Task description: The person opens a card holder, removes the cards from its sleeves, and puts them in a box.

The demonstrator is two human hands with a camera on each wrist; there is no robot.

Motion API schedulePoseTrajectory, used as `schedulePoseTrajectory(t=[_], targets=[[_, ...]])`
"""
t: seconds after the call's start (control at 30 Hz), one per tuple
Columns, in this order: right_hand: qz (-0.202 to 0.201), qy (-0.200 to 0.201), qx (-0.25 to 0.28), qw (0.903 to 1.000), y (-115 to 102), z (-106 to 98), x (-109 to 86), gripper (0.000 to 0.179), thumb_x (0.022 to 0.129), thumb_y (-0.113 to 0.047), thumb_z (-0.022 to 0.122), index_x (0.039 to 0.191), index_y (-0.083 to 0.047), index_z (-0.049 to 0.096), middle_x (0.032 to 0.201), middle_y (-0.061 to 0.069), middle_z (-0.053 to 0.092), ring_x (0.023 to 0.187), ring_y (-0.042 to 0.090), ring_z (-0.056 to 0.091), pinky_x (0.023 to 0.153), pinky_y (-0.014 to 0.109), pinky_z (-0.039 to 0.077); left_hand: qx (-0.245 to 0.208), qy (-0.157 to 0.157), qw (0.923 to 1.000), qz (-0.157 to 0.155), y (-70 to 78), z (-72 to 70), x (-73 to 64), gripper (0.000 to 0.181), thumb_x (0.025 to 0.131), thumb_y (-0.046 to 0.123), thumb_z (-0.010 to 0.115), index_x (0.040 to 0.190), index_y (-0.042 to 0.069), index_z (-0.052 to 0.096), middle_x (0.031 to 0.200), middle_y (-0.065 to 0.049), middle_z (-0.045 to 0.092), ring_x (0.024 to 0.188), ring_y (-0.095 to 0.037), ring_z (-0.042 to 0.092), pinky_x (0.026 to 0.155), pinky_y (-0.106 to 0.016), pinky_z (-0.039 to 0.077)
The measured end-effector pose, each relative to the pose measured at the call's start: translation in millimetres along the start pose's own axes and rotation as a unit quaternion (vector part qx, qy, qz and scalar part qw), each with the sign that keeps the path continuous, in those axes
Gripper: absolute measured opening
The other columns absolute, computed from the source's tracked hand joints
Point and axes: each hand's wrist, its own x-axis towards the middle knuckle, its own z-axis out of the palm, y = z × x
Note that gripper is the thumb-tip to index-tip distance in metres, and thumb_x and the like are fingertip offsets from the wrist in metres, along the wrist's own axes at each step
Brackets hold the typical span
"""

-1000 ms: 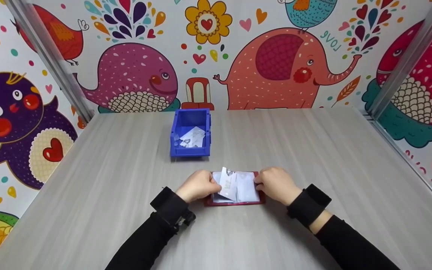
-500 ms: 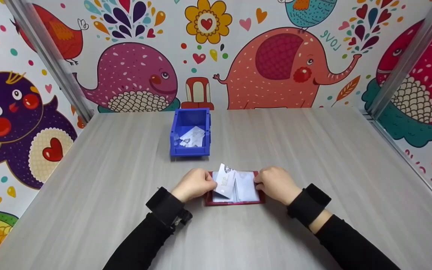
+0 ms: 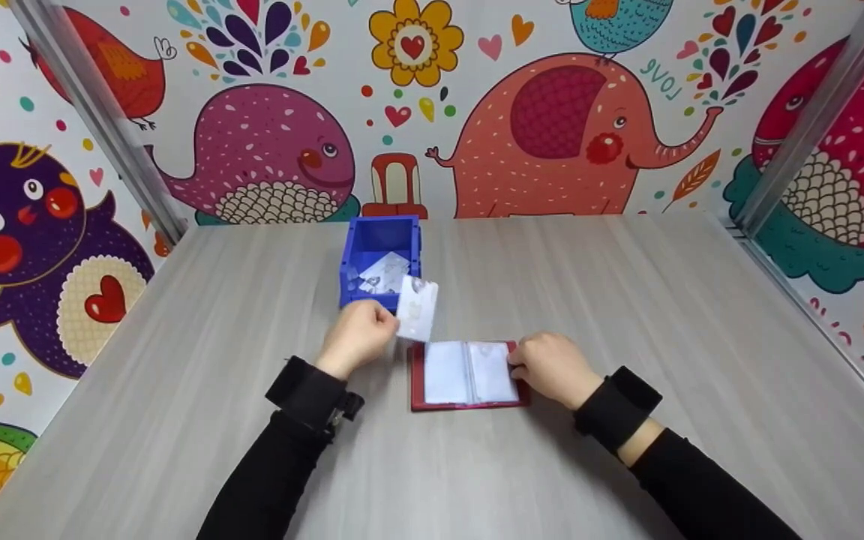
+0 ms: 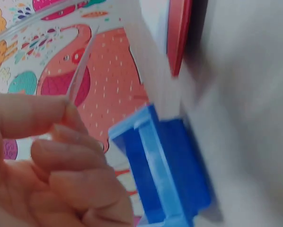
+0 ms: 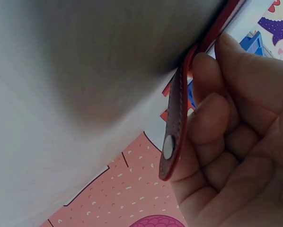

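Head view: left hand (image 3: 358, 335) pinches a white card (image 3: 417, 308), raised between the blue bin (image 3: 380, 241) and the open red card holder (image 3: 468, 375) on the desk (image 3: 627, 300); right hand (image 3: 550, 369) grips the holder's right edge.
Left wrist view: fingers (image 4: 32, 115) pinch the card edge-on.
Right wrist view: fingers (image 5: 212, 118) curl against the holder's snap tab (image 5: 173, 132).

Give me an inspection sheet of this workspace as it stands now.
Surface: grey wood-grain table.
Job's things: white card held up in front of the blue bin, which holds more cards; red card holder lies open, flat.
Clutter: nothing seen.
Grippers: left hand pinches the card; right hand holds the holder's snap strap.
Cables: nothing seen.
Surroundings: cartoon animal wall panels, metal posts.
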Motion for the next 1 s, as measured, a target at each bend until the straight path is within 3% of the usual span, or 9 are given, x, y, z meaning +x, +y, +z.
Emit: schedulePoseTrajectory(t=[0.17, 0.37, 0.6, 0.83, 1.0], targets=[[0.003, -0.003, 0.003, 1.0000, 0.0, 0.6, 0.6, 0.028, 0.074, -0.004, 0.083, 0.063, -0.013, 0.059, 0.060, -0.001, 0.052, 0.055, 0.016, 0.050, 0.055, 0.035, 0.046, 0.007, 0.059, 0.9981, -0.013, -4.9, -7.8, 11.1, 0.013, 0.086, 0.014, 0.061, 0.075, 0.007, 0.064, 0.078, -0.007, 0.065, 0.071, -0.026, 0.061, 0.065, -0.041, 0.049], [0.002, 0.000, -0.001, 1.0000, -0.4, 0.1, -0.4, 0.027, 0.073, -0.003, 0.083, 0.062, -0.013, 0.060, 0.059, -0.001, 0.053, 0.056, 0.015, 0.051, 0.055, 0.034, 0.045, 0.009, 0.112, 0.9935, -0.017, -9.1, -12.4, 22.6, 0.016, 0.087, 0.013, 0.062, 0.073, 0.006, 0.063, 0.076, -0.007, 0.063, 0.068, -0.026, 0.058, 0.062, -0.039, 0.045], [0.002, -0.001, -0.005, 1.0000, -1.2, -0.6, -0.8, 0.026, 0.073, -0.002, 0.083, 0.063, -0.011, 0.061, 0.060, 0.000, 0.055, 0.056, 0.015, 0.051, 0.055, 0.034, 0.045, 0.018, 0.146, 0.9883, -0.039, -10.8, -9.6, 30.4, 0.016, 0.089, 0.017, 0.064, 0.079, 0.004, 0.067, 0.083, -0.011, 0.068, 0.073, -0.029, 0.063, 0.065, -0.044, 0.048], [0.006, -0.007, -0.003, 0.9999, -2.2, -1.5, -0.4, 0.025, 0.074, -0.002, 0.083, 0.064, -0.011, 0.062, 0.061, 0.000, 0.056, 0.057, 0.015, 0.051, 0.056, 0.035, 0.046, 0.030, 0.188, 0.9812, -0.030, -16.7, -4.5, 34.9, 0.015, 0.087, 0.014, 0.063, 0.078, 0.003, 0.069, 0.085, -0.014, 0.070, 0.075, -0.034, 0.066, 0.066, -0.049, 0.050], [0.009, -0.011, -0.003, 0.9999, -2.0, -1.8, -0.5, 0.023, 0.075, -0.003, 0.083, 0.066, -0.011, 0.063, 0.062, 0.000, 0.056, 0.057, 0.016, 0.051, 0.057, 0.035, 0.046, 0.033, 0.200, 0.9786, -0.034, -19.4, -0.7, 38.0, 0.016, 0.087, 0.013, 0.064, 0.075, 0.004, 0.069, 0.084, -0.014, 0.070, 0.075, -0.034, 0.066, 0.065, -0.049, 0.050]])
